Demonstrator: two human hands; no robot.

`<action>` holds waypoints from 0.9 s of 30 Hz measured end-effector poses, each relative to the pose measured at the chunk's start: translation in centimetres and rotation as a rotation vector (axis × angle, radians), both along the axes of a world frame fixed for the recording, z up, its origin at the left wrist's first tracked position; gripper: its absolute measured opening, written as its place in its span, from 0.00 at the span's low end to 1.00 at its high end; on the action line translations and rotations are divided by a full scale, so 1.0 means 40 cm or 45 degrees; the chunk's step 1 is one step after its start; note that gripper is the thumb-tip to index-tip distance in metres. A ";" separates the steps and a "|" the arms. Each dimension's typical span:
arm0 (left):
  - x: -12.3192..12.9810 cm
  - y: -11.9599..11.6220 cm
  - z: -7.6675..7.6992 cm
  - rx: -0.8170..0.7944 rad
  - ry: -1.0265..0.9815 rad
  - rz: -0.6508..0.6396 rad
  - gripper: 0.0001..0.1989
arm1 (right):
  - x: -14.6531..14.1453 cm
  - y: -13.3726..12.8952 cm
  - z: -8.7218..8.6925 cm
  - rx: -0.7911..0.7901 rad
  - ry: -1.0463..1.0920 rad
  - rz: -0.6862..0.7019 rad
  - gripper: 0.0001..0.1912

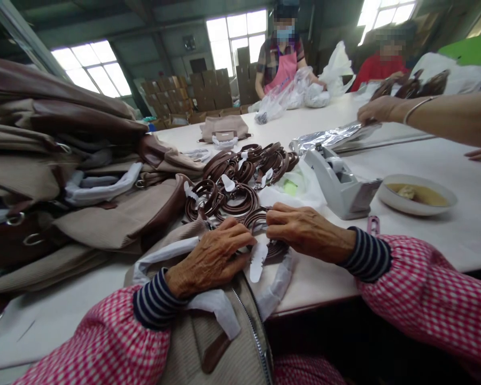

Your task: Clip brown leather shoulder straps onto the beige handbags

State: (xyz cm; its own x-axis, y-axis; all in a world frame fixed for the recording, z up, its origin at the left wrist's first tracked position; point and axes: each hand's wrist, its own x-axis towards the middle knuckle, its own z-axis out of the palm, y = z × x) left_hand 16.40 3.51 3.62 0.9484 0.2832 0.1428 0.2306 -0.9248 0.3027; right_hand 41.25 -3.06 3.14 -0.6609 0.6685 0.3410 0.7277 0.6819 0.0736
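Brown strap coils (249,199) lay heaped on the white table (320,286) beyond a corduroy bag (184,347). The person's right hand (304,230) pinched one coil's edge; the left hand (214,256) bent its fingers beside a white tag (258,263), its hold impossible to tell.

I see a coiled brown strap (256,215) against my right fingers (276,218), a white tag (258,263) between them and my left fingers (240,238). Below the left ones lies a beige corduroy bag (234,359), its handles (220,309) wrapped white.
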 end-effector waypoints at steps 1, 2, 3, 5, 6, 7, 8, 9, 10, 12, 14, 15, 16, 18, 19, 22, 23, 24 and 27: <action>-0.001 0.000 0.000 -0.002 -0.015 0.008 0.06 | -0.002 0.007 0.002 -0.025 -0.019 -0.004 0.10; -0.002 -0.001 0.000 -0.006 -0.036 0.026 0.06 | -0.005 0.013 0.004 -0.043 -0.032 -0.009 0.10; -0.004 -0.001 -0.002 -0.012 -0.064 0.051 0.06 | -0.007 0.017 0.005 -0.055 -0.042 -0.015 0.09; -0.008 0.000 -0.006 -0.042 -0.122 0.101 0.05 | -0.011 0.018 0.005 -0.060 -0.019 -0.028 0.09; -0.009 0.001 -0.010 -0.071 -0.144 0.118 0.05 | -0.012 0.015 0.005 -0.062 0.024 -0.047 0.09; -0.010 0.002 -0.013 -0.108 -0.159 0.124 0.04 | -0.013 0.009 0.003 -0.068 0.089 -0.078 0.10; -0.010 0.004 -0.016 -0.150 -0.171 0.123 0.05 | -0.014 0.001 0.002 -0.079 0.169 -0.113 0.10; -0.010 0.005 -0.019 -0.190 -0.186 0.121 0.06 | -0.016 -0.010 0.001 -0.093 0.251 -0.149 0.10; -0.009 0.006 -0.021 -0.228 -0.204 0.127 0.07 | -0.019 -0.022 0.000 -0.113 0.318 -0.178 0.09; -0.005 0.007 -0.024 -0.285 -0.263 0.175 0.07 | -0.033 -0.047 -0.001 -0.165 0.364 -0.208 0.08; -0.004 0.005 -0.024 -0.319 -0.348 0.233 0.09 | -0.056 -0.066 -0.003 -0.199 0.288 -0.222 0.10; -0.004 0.003 -0.023 -0.328 -0.386 0.249 0.10 | -0.070 -0.071 -0.004 -0.201 0.225 -0.245 0.13; -0.005 0.002 -0.022 -0.336 -0.413 0.252 0.11 | -0.083 -0.073 -0.005 -0.198 0.161 -0.274 0.16; -0.009 -0.002 -0.018 -0.362 -0.414 0.236 0.13 | -0.101 -0.068 -0.007 -0.205 0.063 -0.318 0.20; -0.012 -0.003 -0.017 -0.382 -0.390 0.228 0.15 | -0.105 -0.063 -0.007 -0.227 0.035 -0.320 0.19; -0.022 -0.003 -0.016 -0.384 -0.318 0.218 0.20 | -0.097 -0.048 -0.004 -0.348 0.022 -0.245 0.11; -0.024 -0.001 -0.018 -0.349 -0.307 0.217 0.21 | -0.089 -0.046 -0.002 -0.384 0.038 -0.221 0.09; -0.026 0.001 -0.021 -0.308 -0.299 0.211 0.22 | -0.081 -0.045 0.001 -0.414 0.060 -0.201 0.07; -0.031 0.010 -0.030 -0.218 -0.267 0.192 0.19 | -0.058 -0.047 0.012 -0.488 0.124 -0.142 0.05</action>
